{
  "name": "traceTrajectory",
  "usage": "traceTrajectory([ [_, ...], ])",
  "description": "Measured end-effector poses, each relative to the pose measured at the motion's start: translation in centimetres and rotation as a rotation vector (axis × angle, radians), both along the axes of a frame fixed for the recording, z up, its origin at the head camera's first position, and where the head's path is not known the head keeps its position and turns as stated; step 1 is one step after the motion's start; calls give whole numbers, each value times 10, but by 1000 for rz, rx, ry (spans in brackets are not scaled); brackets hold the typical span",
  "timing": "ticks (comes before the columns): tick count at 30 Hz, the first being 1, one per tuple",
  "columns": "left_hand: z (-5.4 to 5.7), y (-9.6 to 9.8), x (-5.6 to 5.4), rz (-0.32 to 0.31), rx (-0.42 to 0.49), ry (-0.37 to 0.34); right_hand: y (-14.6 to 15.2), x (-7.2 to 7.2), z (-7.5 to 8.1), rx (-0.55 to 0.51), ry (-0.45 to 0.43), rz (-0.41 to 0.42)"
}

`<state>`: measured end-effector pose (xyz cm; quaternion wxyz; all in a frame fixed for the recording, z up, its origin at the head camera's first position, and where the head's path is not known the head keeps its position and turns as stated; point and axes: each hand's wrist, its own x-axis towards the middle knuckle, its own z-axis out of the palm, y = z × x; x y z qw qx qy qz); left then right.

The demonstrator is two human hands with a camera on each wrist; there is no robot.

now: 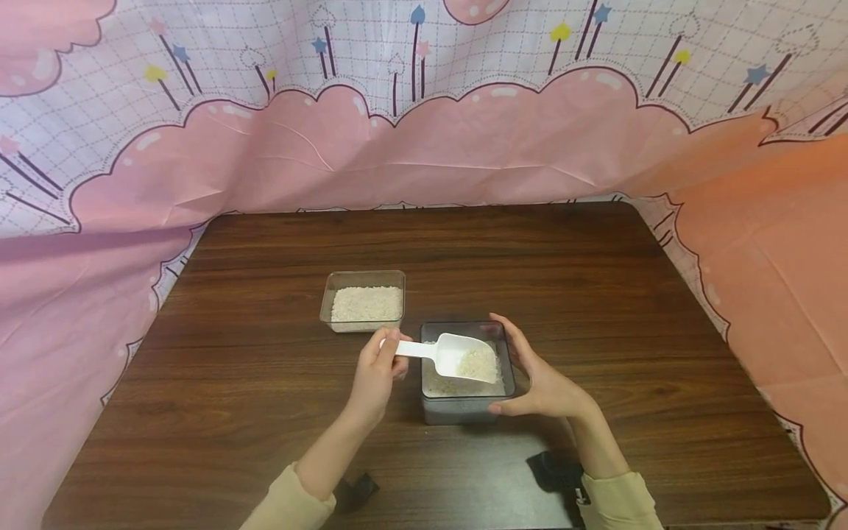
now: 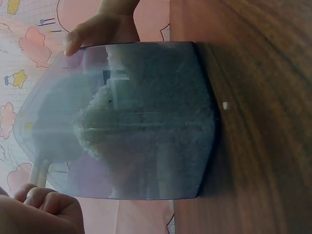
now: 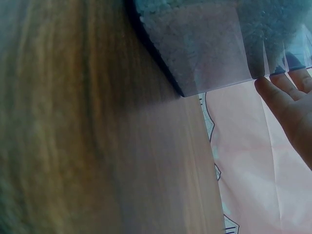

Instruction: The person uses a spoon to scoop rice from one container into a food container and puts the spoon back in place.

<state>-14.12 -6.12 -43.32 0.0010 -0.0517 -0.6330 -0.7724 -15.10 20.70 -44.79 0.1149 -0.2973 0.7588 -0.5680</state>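
In the head view my left hand (image 1: 379, 372) grips the handle of a white scoop (image 1: 449, 353). Rice (image 1: 478, 364) lies in the scoop's bowl, which is over the open top of a square, dark see-through container (image 1: 457, 411). More rice fills part of that container, seen through its wall in the left wrist view. My right hand (image 1: 539, 383) holds the container's right side, thumb at the front corner and fingers at the back. In the right wrist view, fingers (image 3: 282, 100) touch the container's wall.
A shallow clear tray (image 1: 327, 313) with rice stands behind and left of the container on the brown wooden table (image 1: 199, 353). A patterned pink curtain (image 1: 424, 169) hangs behind the table. Dark objects (image 1: 555, 471) lie near both forearms. A small white speck (image 2: 225, 105) sits beside the container.
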Motion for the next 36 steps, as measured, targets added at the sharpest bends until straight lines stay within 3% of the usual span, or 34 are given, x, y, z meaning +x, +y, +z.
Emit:
traceTrajectory([
  [9, 1, -2, 1, -5, 151, 7, -1, 0, -1, -22, -14, 8],
  [17, 19, -18, -2, 7, 201, 45, 0, 0, -1, 0, -36, -9],
  [23, 29, -43, -15, 82, 237, 119, -1, -1, -1, -7, -16, 3],
  [29, 20, -76, -38, 220, 241, 197, 0, -1, 0, -4, -23, 6],
  [36, -6, -106, -58, 360, 193, 129, 0, -1, -1, -3, -23, 9],
])
